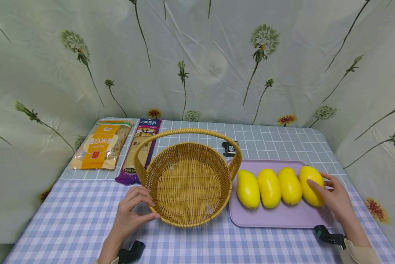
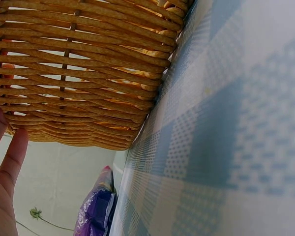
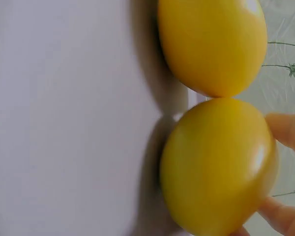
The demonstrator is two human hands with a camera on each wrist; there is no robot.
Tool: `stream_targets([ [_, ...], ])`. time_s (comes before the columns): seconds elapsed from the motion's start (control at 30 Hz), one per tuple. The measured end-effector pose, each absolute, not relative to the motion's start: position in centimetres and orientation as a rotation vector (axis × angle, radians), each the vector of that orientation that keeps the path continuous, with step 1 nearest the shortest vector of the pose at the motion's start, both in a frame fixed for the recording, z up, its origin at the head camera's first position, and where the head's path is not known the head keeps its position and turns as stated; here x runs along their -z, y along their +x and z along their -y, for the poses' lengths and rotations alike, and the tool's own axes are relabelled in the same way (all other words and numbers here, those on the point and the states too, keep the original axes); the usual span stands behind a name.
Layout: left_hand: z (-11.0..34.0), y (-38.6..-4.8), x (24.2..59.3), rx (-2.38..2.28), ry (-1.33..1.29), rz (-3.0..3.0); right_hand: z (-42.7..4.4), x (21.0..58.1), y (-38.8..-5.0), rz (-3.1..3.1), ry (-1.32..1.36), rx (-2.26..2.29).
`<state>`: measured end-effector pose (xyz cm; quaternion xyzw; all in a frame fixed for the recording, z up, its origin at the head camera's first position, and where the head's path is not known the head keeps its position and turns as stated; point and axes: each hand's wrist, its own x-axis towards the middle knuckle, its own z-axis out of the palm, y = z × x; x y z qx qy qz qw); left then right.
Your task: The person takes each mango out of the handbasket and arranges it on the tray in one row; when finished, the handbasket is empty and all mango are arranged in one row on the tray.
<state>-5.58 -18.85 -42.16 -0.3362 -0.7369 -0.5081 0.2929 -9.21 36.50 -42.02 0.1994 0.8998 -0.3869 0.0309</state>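
A round wicker basket (image 1: pixel 192 194) with a tall arched handle stands in the middle of the table, with nothing inside it. My left hand (image 1: pixel 129 212) pinches its rim at the near left side; some fingertips show through the weave in the left wrist view. To the right, several smooth yellow mangoes (image 1: pixel 269 187) lie in a row on a purple tray (image 1: pixel 276 221). My right hand (image 1: pixel 337 200) holds the rightmost mango (image 1: pixel 310 185), thumb on the near side and fingers around its right end. In the right wrist view that mango (image 3: pixel 216 167) touches its neighbour (image 3: pixel 214 44).
At the back left lie a yellow noodle packet (image 1: pixel 100 145) and a purple pasta packet (image 1: pixel 139 150), the latter close to the basket. A small black item (image 1: pixel 229 148) sits behind the basket handle. Checked cloth (image 1: pixel 68 220) covers the table, and a flowered curtain (image 1: pixel 210 66) hangs behind.
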Motion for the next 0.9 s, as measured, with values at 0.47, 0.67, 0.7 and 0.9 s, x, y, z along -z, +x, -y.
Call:
stream_targets([
  [0.47,18.9,-5.7,42.4,1.355,-0.911,1.943,-37.7,41.4,-10.3,-2.644,0.525,1.071],
  [0.67,18.9,-5.7,42.4,1.354,-0.910,1.946,-37.9,41.6,-10.1,-2.649,0.526,1.081],
  [0.7,18.9,-5.7,42.4,1.356,-0.909,1.946,-37.9,41.6,-10.1,-2.651,0.522,1.088],
  [0.9,18.9,-5.7,42.5,1.356,-0.908,1.943,-37.8,41.6,-9.8,-2.682,0.539,1.094],
])
